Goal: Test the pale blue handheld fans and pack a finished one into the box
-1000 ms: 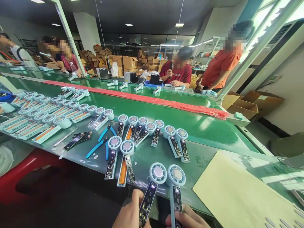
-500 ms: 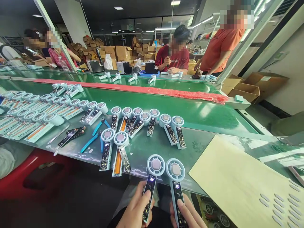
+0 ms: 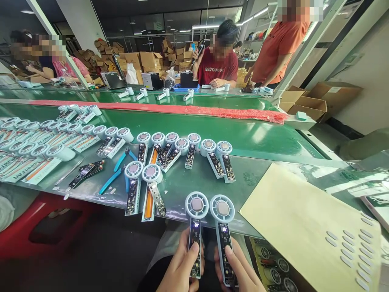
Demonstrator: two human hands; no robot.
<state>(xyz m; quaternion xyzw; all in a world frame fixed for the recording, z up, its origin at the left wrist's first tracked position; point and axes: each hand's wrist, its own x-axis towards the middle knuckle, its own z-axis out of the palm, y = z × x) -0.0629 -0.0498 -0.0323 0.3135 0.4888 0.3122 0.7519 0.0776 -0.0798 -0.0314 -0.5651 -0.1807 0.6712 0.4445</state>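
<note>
My left hand grips the handle of a small hand-held fan, thumb pressed on its exposed circuit board. My right hand holds a second fan the same way, thumb on its board. Both fans have round pale-blue heads resting over the near edge of the green table. A small lit display glows on each board. The two fans sit side by side, almost touching.
Several more open fans lie in rows on the table, with blue pliers at left. A yellow sheet with sticker pads lies at right. A red strip runs along the belt. People work across the belt.
The view has tilted down and both hands with their fans show more fully. My thumbs have slid up onto the boards. The person across has raised a hand.
</note>
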